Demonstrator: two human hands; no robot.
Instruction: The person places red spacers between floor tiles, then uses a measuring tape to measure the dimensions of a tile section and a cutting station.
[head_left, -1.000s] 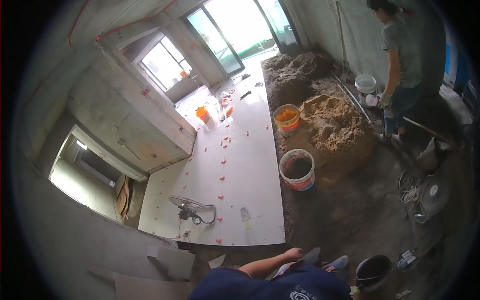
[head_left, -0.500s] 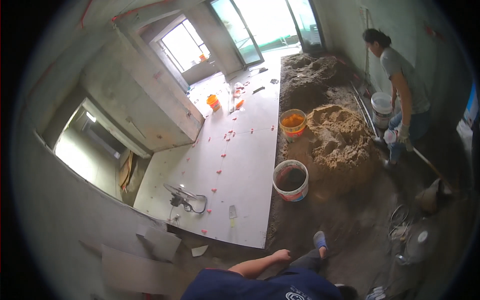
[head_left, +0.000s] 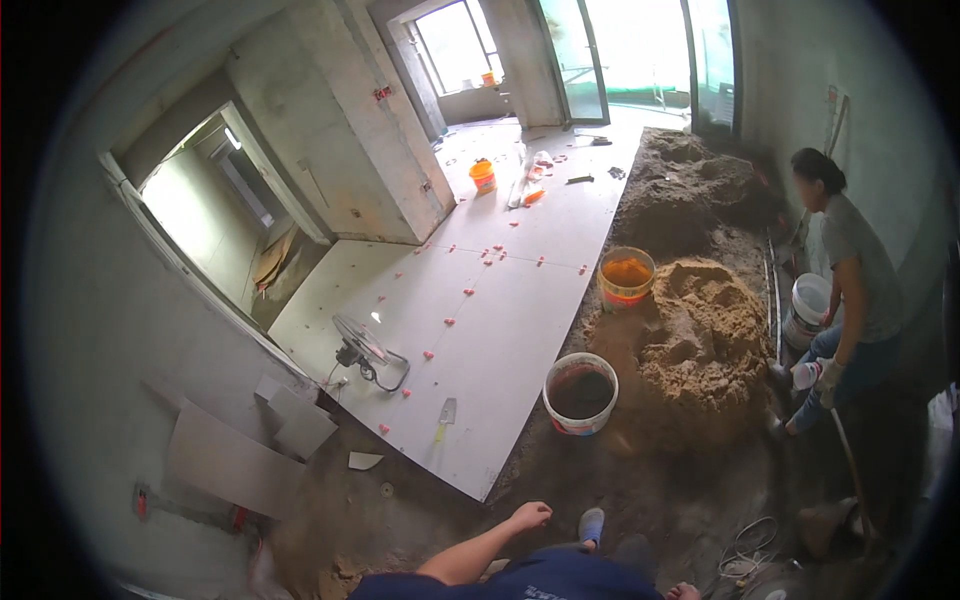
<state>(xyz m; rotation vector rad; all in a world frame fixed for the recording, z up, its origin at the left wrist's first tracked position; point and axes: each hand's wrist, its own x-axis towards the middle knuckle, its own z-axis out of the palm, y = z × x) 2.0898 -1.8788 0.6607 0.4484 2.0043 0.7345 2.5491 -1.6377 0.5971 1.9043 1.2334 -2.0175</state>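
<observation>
My left hand (head_left: pixel 532 515) hangs over the dark bare floor, its fingers loosely curled and nothing visible in them. It is nearest the near corner of the pale tiled floor (head_left: pixel 500 400), where red tile-levelling clips (head_left: pixel 450 322) stand along the joints. My right hand (head_left: pixel 683 592) barely enters at the bottom edge, its fingers mostly cut off. Ahead stands a white bucket (head_left: pixel 549 398) of dark material. A trowel (head_left: pixel 446 415) with a yellow-green handle lies on the tiles. Beyond the near bucket is an orange-lined bucket (head_left: pixel 627 290) beside a sand heap (head_left: pixel 705 345).
At right a gloved co-worker (head_left: pixel 860 270) bends beside a white pail (head_left: pixel 806 310), holding a long handle. A floor fan (head_left: pixel 365 352) sits on the tiles. Tile offcuts (head_left: pixel 235 455) lean by the left wall. A coiled cable (head_left: pixel 748 548) lies at lower right.
My view has swung left, so the room shifts rightward and downward. My left hand appears slightly further left, still curled, and part of my right hand has come into view.
</observation>
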